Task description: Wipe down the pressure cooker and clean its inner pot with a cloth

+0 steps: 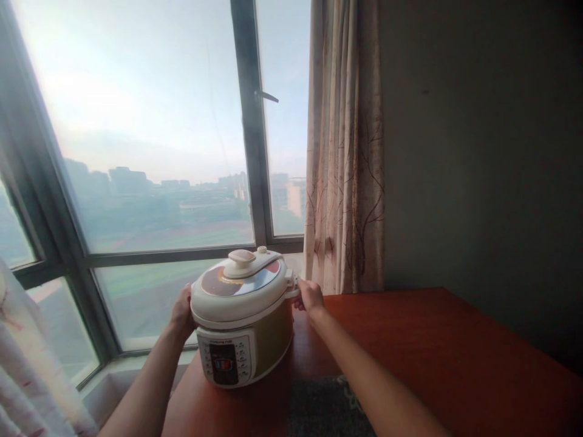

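Observation:
An electric pressure cooker (241, 303) with a cream lid, a gold-green body and a front control panel stands upright at the left end of a reddish-brown table (410, 340). Its lid is on, with a knob on top. My right hand (310, 296) is closed around the side handle at the cooker's right. At the left side, my left hand (183, 309) grips the cooker near its rim; most of those fingers are hidden behind the pot.
A dark patterned mat (323, 406) lies on the table in front of the cooker. Behind are a large window (155, 152) and a beige curtain (341, 152) with branch prints. Another curtain (31, 364) hangs at the lower left. A grey wall (478, 152) borders the right.

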Tool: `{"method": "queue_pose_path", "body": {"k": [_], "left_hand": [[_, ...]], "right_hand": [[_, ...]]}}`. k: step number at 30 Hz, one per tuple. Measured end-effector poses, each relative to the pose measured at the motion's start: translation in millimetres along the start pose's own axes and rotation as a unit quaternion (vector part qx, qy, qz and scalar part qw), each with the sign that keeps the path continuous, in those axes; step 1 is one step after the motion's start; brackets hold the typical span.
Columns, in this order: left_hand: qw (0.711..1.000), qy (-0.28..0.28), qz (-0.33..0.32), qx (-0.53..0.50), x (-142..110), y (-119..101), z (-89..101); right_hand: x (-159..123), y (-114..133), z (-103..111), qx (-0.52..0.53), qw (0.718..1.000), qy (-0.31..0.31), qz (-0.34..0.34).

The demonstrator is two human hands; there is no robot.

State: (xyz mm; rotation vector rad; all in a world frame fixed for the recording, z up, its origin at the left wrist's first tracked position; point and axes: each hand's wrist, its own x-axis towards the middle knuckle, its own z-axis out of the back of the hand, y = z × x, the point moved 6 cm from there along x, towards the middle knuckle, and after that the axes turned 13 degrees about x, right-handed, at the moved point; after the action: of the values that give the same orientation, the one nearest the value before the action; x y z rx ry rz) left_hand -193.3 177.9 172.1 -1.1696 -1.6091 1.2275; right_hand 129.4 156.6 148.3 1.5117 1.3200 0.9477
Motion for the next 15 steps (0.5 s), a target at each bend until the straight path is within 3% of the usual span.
{"method": "queue_pose_path", "body": {"k": [7,11,15], "left_hand": [[0.999,0.043,-0.012,-0.014,-5.8,0.4,-6.7],[0.998,0.037,-0.010,-0.040,-6.1,15.0,-10.7],[0.998,0.019,0.004,-0.055,-10.8,36.8,-27.9]], "right_hand": [[-1.4,-0.8,5.8,0.033,0.999,-0.029,-0.029],[3.2,13.5,20.4,0.042,0.997,-0.059,0.000],[15.0,36.1,45.3,0.039,0.995,-0.088,0.037]]}}
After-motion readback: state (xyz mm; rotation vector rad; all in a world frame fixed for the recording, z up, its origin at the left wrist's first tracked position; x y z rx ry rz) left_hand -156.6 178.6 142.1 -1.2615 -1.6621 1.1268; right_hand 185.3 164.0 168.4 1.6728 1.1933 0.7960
